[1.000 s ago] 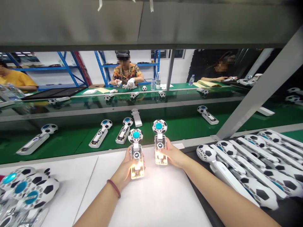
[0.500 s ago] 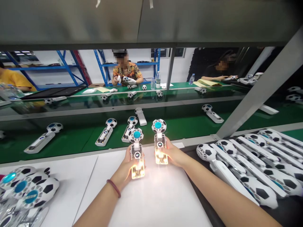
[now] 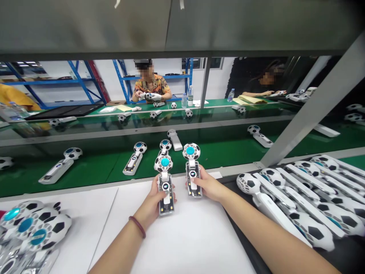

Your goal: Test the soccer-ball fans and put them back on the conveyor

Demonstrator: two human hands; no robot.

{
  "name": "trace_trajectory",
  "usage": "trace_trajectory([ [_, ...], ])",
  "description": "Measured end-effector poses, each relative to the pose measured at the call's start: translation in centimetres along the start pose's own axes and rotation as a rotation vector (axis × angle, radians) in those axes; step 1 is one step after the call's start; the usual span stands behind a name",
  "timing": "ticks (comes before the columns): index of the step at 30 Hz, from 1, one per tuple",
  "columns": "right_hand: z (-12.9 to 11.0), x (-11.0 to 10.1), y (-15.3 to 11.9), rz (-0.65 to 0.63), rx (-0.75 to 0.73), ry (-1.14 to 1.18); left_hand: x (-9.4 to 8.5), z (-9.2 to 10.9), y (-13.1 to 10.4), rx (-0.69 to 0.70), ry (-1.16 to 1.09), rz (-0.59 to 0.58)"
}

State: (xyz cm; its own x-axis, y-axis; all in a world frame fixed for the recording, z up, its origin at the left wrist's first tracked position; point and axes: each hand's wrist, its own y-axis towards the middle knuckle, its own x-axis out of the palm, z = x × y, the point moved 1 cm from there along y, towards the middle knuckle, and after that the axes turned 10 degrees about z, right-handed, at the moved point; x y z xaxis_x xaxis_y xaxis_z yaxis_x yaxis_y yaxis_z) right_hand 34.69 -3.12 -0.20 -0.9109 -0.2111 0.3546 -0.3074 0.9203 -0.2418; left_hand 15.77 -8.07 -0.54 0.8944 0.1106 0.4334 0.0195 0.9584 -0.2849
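Note:
My left hand (image 3: 156, 196) is wrapped round a clear-cased handheld device (image 3: 166, 203) with a soccer-ball head, its thumb on the white front piece. My right hand (image 3: 207, 185) grips a similar device (image 3: 192, 151), thumb on its front too. Both devices stand side by side, apart, ball heads up, over the white work surface (image 3: 194, 236). Their small round displays are lit, and the lamps on their lower parts look unlit. The fingers behind each device are mostly hidden.
Several soccer-ball devices (image 3: 310, 228) fill a black tray at right; more (image 3: 48, 228) lie at left. Others (image 3: 132, 163) lie on the green conveyor (image 3: 97, 161) ahead. A slanted metal post (image 3: 308, 102) stands at right. People (image 3: 154, 85) sit across the line.
The bright lamps on both held devices have gone dark. Devices on the near belt have shifted right, those on the far belt slightly left. My hands have hardly moved.

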Motion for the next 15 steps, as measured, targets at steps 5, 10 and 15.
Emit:
trace_trajectory([
  [5,-0.06,-0.09,0.05,0.009,0.006,0.034,0.02,-0.16,-0.05,0.015,0.018,0.013],
  [10,0.04,-0.22,0.09,-0.010,0.009,0.028,-0.38,-0.19,0.11,0.011,0.028,-0.023],
  [15,0.01,-0.16,0.09,0.009,0.016,0.012,-0.53,-0.25,0.11,0.003,0.027,-0.037],
])
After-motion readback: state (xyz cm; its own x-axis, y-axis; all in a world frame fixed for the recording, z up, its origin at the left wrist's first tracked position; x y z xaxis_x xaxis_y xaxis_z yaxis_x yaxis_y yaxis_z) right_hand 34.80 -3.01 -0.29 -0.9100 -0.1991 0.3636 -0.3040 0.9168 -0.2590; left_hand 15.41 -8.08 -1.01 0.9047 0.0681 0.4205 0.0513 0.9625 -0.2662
